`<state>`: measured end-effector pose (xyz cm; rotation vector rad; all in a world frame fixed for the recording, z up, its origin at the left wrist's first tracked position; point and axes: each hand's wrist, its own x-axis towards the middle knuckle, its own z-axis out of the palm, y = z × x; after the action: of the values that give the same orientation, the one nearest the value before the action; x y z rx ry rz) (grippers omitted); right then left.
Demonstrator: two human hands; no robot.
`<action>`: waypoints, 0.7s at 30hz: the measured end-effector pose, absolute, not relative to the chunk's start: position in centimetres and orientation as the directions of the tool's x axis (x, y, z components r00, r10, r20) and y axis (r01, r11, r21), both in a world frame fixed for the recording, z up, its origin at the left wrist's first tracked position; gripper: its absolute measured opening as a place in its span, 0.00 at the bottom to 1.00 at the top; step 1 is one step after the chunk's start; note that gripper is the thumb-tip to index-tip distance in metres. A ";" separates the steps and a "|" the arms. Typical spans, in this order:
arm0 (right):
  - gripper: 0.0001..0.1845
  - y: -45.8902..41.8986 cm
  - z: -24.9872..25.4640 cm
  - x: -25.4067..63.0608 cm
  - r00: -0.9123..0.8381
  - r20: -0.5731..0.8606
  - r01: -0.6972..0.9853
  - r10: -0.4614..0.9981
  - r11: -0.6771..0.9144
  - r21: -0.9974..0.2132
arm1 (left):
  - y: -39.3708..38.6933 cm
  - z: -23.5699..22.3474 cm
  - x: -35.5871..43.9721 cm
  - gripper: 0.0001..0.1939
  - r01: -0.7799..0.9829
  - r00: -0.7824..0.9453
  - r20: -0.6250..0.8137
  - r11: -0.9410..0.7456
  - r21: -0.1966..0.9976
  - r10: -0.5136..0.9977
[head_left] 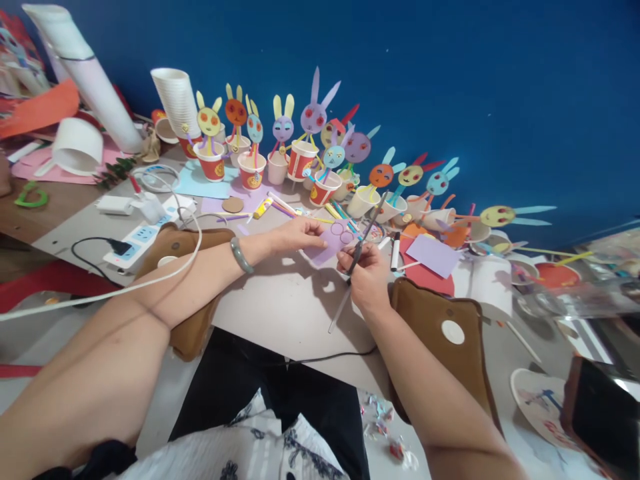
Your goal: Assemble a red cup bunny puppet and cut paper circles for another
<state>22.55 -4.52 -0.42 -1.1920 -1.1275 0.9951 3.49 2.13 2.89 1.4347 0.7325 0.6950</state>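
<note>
My left hand (299, 236) pinches the left edge of a small piece of purple paper (327, 248) between thumb and fingers. Two round outlines are drawn side by side on that paper. Dark scissors (367, 230) are in my right hand (369, 277), their blades pointing up and away, just right of the paper. My right fingers wrap the handles, which are partly hidden. Below that hand a thin pale stick (340, 311) slants down towards the table edge; whether the hand holds it I cannot tell.
Paper cups (303, 160) with colourful rabbit figures line the blue wall. A white power strip (143, 233) and cables lie left. Brown cushion-like pads (440, 327) flank my arms. Purple paper (434, 255) and a black marker (395, 251) lie right. Paper scraps (383, 427) are below.
</note>
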 end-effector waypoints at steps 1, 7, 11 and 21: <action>0.27 -4.6 -0.2 22.7 0.179 0.125 0.011 0.976 0.125 -0.992 | 2.2 3.0 3.4 0.06 0.012 0.574 -0.028 0.026 1.000 0.818; 0.27 -4.6 1.8 24.7 0.098 0.150 0.174 0.984 0.131 -0.976 | 3.1 4.8 2.2 0.05 -0.072 0.396 -0.012 0.044 0.996 0.918; 0.29 -4.5 2.9 26.2 -0.021 0.066 0.331 0.998 0.070 -0.941 | 3.0 6.3 1.7 0.03 -0.089 0.309 -0.002 0.031 0.996 0.951; 0.31 -4.2 3.5 27.4 -0.122 -0.119 0.491 0.985 -0.045 -0.870 | 3.3 5.6 1.5 0.10 -0.131 0.280 0.022 0.015 0.991 0.960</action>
<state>27.38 -4.24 3.55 -1.5725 -1.6567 1.1022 1.51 3.33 5.55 1.2363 0.9026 1.0604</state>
